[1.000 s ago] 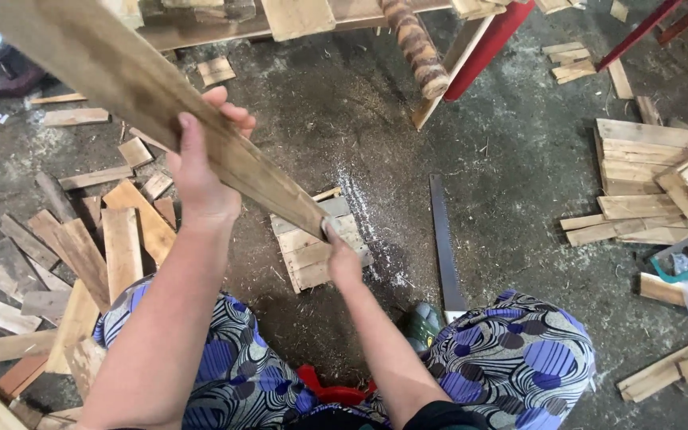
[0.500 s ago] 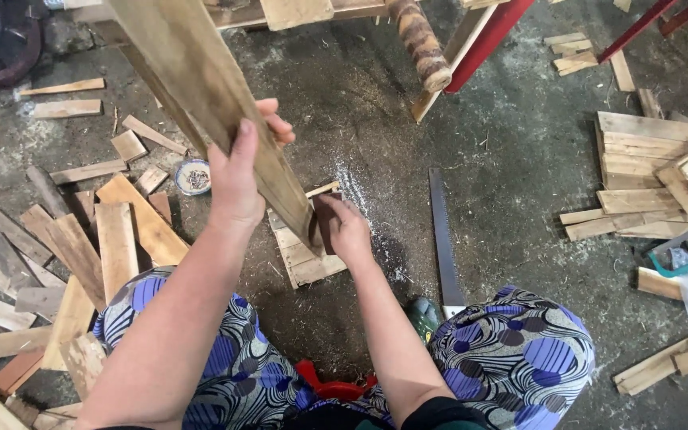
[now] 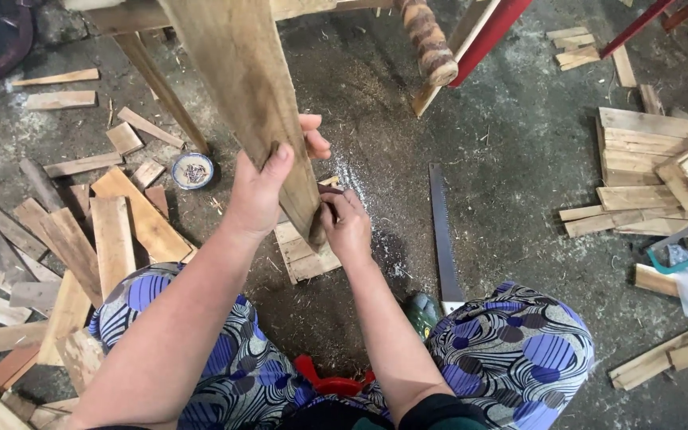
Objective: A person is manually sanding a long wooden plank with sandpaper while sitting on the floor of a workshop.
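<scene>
We stand the long, rough, pale wooden plank (image 3: 248,95) on a small slatted wood block (image 3: 306,253); scraps crowd left, bare concrete floor (image 3: 511,159) right. Left hand (image 3: 260,191) grip wraps its edge; right hand (image 3: 348,227) pinches its lower end.

both hands (image 3: 260,191) gripping upright plank (image 3: 248,95), saw (image 3: 442,231) on floor

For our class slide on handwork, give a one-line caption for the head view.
Left hand grips a long weathered wooden plank while right hand holds its lower end.
</scene>
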